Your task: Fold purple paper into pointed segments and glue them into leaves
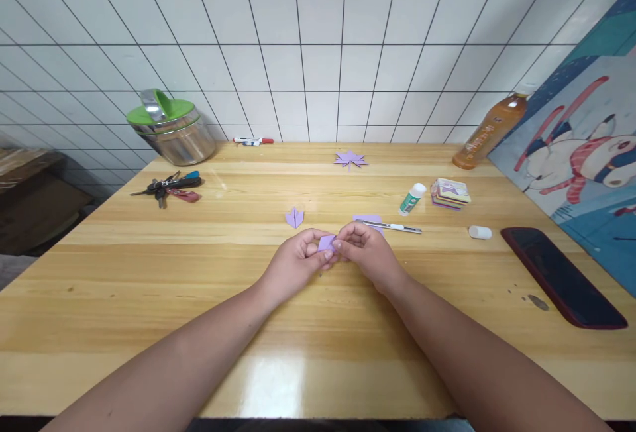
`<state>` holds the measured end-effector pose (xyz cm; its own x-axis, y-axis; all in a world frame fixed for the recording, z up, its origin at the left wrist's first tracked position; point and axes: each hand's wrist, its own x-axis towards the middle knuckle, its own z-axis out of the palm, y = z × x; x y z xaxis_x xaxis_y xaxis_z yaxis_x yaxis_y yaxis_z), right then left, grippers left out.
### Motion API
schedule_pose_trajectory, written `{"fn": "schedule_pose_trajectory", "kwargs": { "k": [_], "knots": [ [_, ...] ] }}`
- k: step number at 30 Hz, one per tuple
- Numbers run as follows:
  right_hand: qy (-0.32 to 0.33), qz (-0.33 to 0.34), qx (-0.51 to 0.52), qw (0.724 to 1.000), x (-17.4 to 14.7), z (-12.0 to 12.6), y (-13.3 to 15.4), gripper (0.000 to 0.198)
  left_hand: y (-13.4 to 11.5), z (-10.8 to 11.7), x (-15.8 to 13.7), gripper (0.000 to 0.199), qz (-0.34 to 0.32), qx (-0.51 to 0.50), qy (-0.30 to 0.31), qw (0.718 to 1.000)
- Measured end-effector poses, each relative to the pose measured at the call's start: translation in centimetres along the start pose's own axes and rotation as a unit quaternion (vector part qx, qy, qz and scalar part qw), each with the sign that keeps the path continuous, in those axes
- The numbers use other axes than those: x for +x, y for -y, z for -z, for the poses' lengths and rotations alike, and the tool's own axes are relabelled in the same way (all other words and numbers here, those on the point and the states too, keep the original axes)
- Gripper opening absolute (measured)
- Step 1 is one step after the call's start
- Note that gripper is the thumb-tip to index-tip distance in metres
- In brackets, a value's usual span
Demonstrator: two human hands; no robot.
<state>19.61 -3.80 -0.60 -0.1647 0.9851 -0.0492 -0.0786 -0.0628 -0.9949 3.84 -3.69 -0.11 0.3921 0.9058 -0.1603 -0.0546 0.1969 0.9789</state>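
Pale purple is shared by the folded paper, the tulip-shaped paper and the paper leaf; the counter is streaked in yellow-brown grain; the white tiles are outlined in black; the silver pot is topped with green; the glue stick is coloured white and green; the black phone is edged in dark red

A head-worn camera looks forward and down across the table toward the tiled wall.
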Motion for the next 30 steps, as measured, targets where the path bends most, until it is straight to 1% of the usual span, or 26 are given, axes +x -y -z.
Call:
{"fn": "schedule_pose_trajectory", "kwargs": {
  "k": [3,6,9,11,14,19,23,26,30],
  "knots": [
    [-0.026,0.036,-0.030,0.999,-0.02,-0.17,-0.21,0.019,0.19,0.11,-0.03,0.029,0.024,0.004,-0.012,1.000],
    [-0.048,0.067,-0.088,0.993,-0.16,-0.33,-0.19,0.013,0.26,0.27,-0.09,0.027,0.044,0.011,0.010,0.999],
    [-0.037,0.073,-0.109,0.991,-0.29,-0.30,-0.03,0.012,0.17,0.38,-0.18,0.028,0.047,0.017,0.019,0.999],
    [-0.034,0.071,-0.101,0.992,-0.30,-0.19,0.05,0.012,0.10,0.41,-0.20,0.029,0.045,0.017,0.026,0.999],
    [-0.052,0.063,-0.072,0.994,-0.22,-0.01,0.03,0.016,0.17,0.42,-0.11,0.030,0.047,0.026,0.034,0.998],
    [-0.060,0.036,-0.032,0.997,-0.11,0.28,0.00,0.027,0.47,0.58,0.13,0.033,0.073,0.045,0.041,0.995],
    [-0.069,0.038,-0.009,0.997,-0.16,0.44,0.26,0.033,0.24,0.79,0.02,0.031,0.102,0.037,0.065,0.992],
    [-0.071,0.041,0.003,0.997,-0.20,0.45,0.50,0.036,-0.06,0.90,-0.10,0.030,0.125,0.013,0.069,0.990],
    [-0.050,-0.011,0.023,0.998,-0.22,0.56,0.70,0.040,-0.19,0.98,-0.14,0.031,0.142,-0.014,0.065,0.988]
  ]
}}
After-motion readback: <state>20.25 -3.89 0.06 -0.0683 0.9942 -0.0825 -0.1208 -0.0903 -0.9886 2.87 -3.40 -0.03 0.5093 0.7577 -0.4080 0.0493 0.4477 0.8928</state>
